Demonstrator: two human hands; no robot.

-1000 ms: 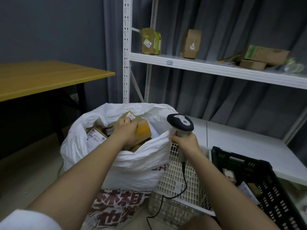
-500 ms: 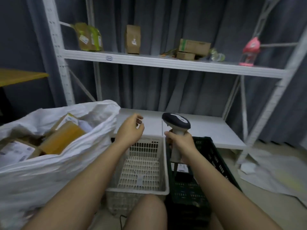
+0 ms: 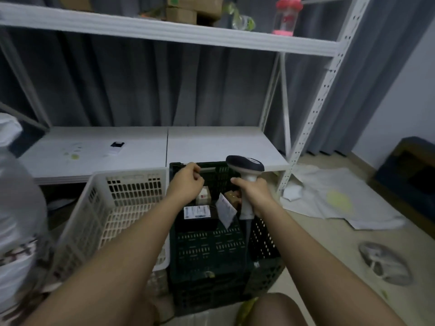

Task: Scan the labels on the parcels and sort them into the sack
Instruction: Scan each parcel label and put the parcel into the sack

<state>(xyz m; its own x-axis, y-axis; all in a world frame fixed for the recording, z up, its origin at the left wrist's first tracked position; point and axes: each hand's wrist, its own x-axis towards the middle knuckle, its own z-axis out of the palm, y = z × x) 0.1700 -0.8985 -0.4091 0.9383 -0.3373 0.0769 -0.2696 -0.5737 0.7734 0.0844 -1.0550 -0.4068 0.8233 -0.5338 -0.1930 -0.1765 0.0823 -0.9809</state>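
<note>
Right hand (image 3: 250, 192) grips the scanner (image 3: 246, 171), left hand (image 3: 187, 183) loosely curled, holding nothing, over the dark crate (image 3: 211, 250) before white shelving (image 3: 164, 31)

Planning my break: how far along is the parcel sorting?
Done: can't tell; only the sack's edge shows. In hand: right hand grips the scanner; left hand hovers empty over the green crate. Left: several parcels there, including the black parcel.

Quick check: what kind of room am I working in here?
Probably a small parcel-sorting or stock room: metal shelving against curtains, labelled parcels in a dark crate, and a handheld scanner.
</note>
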